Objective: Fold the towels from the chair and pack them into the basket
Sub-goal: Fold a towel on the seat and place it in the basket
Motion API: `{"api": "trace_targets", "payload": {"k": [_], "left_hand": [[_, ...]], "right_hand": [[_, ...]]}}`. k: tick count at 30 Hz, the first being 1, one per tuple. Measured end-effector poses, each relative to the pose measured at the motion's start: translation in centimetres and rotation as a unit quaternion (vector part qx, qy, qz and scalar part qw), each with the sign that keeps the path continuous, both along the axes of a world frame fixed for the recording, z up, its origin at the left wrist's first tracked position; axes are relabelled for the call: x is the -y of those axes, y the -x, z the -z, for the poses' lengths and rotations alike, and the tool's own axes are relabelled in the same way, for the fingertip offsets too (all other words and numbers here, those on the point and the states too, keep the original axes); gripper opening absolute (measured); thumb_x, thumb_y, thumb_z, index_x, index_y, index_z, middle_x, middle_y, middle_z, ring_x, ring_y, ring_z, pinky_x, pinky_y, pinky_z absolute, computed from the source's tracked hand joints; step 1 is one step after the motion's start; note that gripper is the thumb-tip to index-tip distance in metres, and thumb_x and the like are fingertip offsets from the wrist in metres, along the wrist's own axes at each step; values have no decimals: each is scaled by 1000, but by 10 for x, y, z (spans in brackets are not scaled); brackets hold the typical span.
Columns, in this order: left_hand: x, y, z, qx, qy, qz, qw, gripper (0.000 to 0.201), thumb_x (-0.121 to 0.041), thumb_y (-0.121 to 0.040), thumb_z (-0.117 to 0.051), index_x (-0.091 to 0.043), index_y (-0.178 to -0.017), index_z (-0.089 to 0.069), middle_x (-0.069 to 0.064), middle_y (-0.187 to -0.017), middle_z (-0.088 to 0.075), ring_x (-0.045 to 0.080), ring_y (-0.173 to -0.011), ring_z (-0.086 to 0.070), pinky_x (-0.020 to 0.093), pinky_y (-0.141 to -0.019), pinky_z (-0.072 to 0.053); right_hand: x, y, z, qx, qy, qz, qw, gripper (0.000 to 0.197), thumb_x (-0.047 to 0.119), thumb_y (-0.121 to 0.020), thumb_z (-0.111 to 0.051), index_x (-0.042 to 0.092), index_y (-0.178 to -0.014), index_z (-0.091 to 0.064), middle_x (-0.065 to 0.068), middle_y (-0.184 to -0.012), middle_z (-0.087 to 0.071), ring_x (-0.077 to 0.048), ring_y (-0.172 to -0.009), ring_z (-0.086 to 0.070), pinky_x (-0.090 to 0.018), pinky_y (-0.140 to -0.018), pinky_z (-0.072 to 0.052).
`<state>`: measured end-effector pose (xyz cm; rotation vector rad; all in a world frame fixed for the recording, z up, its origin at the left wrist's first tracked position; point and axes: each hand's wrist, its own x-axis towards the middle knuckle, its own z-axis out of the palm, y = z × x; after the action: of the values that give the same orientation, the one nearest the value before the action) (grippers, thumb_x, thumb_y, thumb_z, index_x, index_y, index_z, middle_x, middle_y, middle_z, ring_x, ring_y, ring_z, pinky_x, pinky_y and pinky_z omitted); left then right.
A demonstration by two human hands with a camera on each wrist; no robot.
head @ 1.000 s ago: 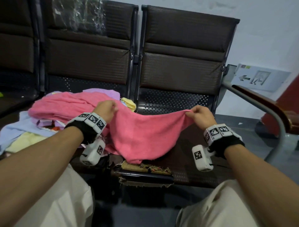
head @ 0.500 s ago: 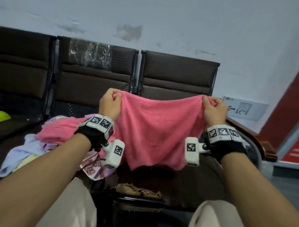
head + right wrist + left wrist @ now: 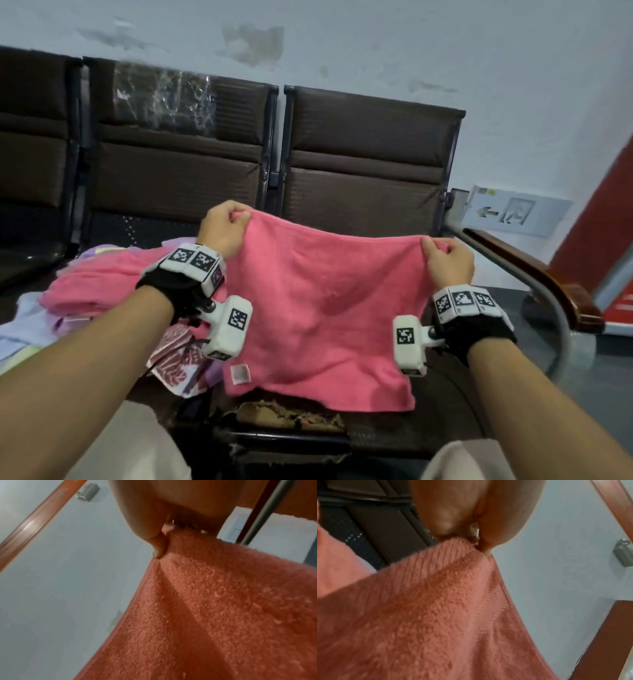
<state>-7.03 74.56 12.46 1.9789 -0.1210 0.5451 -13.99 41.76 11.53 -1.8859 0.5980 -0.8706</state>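
From the head view, the left hand (image 3: 224, 229) and right hand (image 3: 447, 261) each pinch a top corner of the pink towel (image 3: 322, 318), which hangs spread between them above the brown chair seat (image 3: 442, 404), its lower edge just over the torn front of the cushion. The pile of other towels (image 3: 85, 291) lies on the next seat to the left; no basket is in view. With only corner pinches, the towel could slip out of one hand, or its hem could drag on the ragged cushion edge as it is folded. The left wrist view adds what the head view hides: the fingers (image 3: 489, 531) clamped tight on the woven border. The right wrist view likewise shows fingers (image 3: 158, 543) pressed together on the bunched corner of terry.
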Motion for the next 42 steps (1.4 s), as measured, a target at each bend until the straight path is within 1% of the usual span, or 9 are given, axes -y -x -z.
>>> {"api": "trace_targets", "payload": {"k": [9,12,15,20,24,27,31,35,42], "left_hand": [[22,-25,77,-169,216,79,958,12,-7,-86,-63,-18,-84,-67,14,-94,-62,22,-82,-56,33,-76,-48],[28,-19,94,-181,220,97,954,12,-10,-85,-66,-20,-80,-68,11,-83,-62,18,-65,-55,25,-59,-46],[36,-17,94,-185,230,122,948,6,-13,-86,-66,-17,-84,-70,11,-85,-64,18,-69,-58,27,-62,-49],[54,-16,92,-265,248,172,916,20,-4,-94,-49,-11,-91,-67,0,-61,-53,9,-53,-48,23,-53,-45],[59,-12,92,-283,201,220,912,21,2,-94,-45,-4,-105,-62,6,-72,-53,8,-55,-52,20,-57,-52],[59,-9,93,-270,146,251,918,22,3,-93,-48,1,-113,-59,7,-71,-51,13,-62,-52,18,-56,-52],[58,-3,91,-273,83,295,912,21,0,-92,-52,1,-112,-60,7,-72,-57,16,-66,-55,25,-65,-54],[61,5,86,-287,88,320,898,24,2,-95,-47,5,-116,-57,15,-84,-58,23,-77,-58,25,-68,-57],[65,20,79,-304,100,346,882,27,6,-95,-42,10,-119,-54,26,-99,-57,33,-87,-55,24,-65,-56]], "right_hand": [[6,-31,94,-109,-158,-97,977,20,3,-77,-62,19,-70,-72,-3,-83,-71,-18,-88,-62,-35,-92,-49],[-5,-31,94,-117,-196,-186,956,15,5,-79,-64,13,-76,-76,-5,-77,-71,-15,-68,-61,-28,-64,-51],[-24,-30,82,-106,-245,-251,930,12,7,-84,-63,8,-82,-74,0,-59,-62,-7,-41,-51,-17,-38,-38],[-47,-31,70,-82,-351,-417,834,16,8,-77,-63,5,-91,-70,-6,-73,-66,-17,-66,-65,-28,-64,-59],[-51,-32,84,-161,61,-369,913,20,-2,-84,-58,12,-88,-71,4,-65,-66,-6,-60,-60,-26,-68,-51],[-55,-31,85,-180,301,-359,865,12,11,-80,-67,18,-85,-75,9,-74,-62,-5,-69,-57,-20,-70,-42],[-68,-35,74,-46,187,-397,897,5,23,-78,-61,24,-75,-64,11,-76,-60,-1,-69,-55,-19,-67,-42],[-75,-32,80,-111,144,-424,887,5,17,-83,-69,19,-78,-69,2,-72,-66,-9,-69,-57,-35,-71,-48],[-80,-32,82,-98,150,-418,890,15,23,-77,-76,30,-70,-65,11,-70,-66,2,-66,-56,-18,-67,-45]]}}
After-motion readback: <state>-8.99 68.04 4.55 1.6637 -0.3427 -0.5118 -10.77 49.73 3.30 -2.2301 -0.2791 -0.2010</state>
